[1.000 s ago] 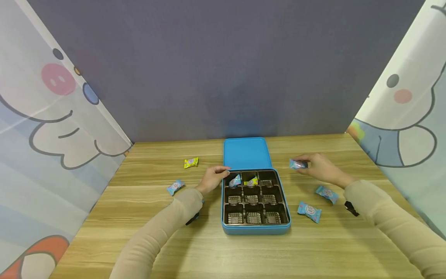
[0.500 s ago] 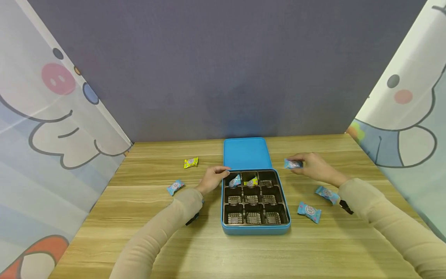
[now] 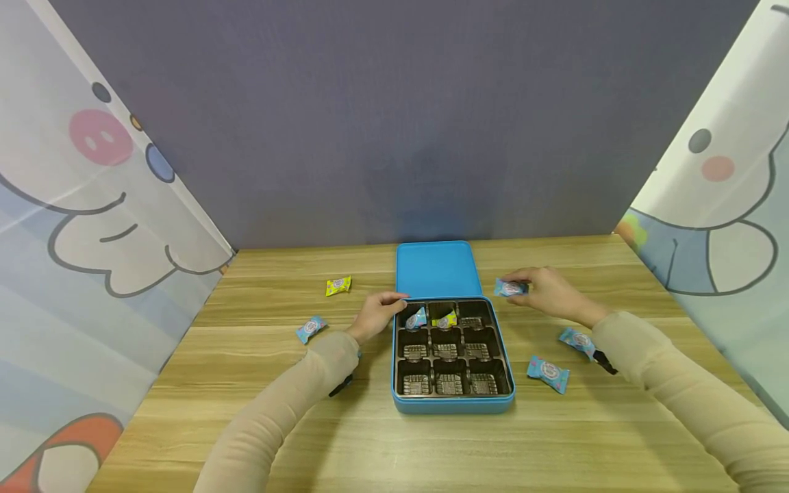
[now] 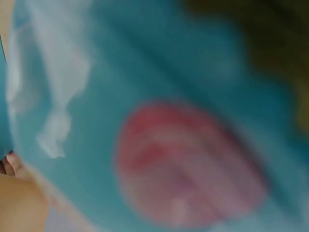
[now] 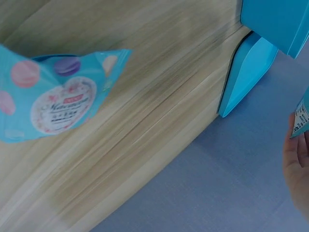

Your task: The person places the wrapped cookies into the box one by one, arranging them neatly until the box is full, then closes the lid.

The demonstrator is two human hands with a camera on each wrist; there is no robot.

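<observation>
My left hand grips the back left corner of a blue tin box, thumb and fingers at its rim. The lid lies back, open. Inside, a brown compartment tray bears a blue-wrapped candy in its back left compartment and a yellow-wrapped candy in the back middle one. Right of the lid, my right hand pinches another blue-wrapped candy above the table. The right wrist view shows that candy in the fingertips. A blurred blue wrapper fills most of the left wrist view.
Two blue-wrapped candies lie right of the box, one beside the right wrist strap. Left of the box are a blue candy and a yellow one. A grey panel stands behind the wooden table.
My right hand has moved left toward the box, carrying the blue-wrapped candy closer to the lid. The left hand and the box have stayed in place.
</observation>
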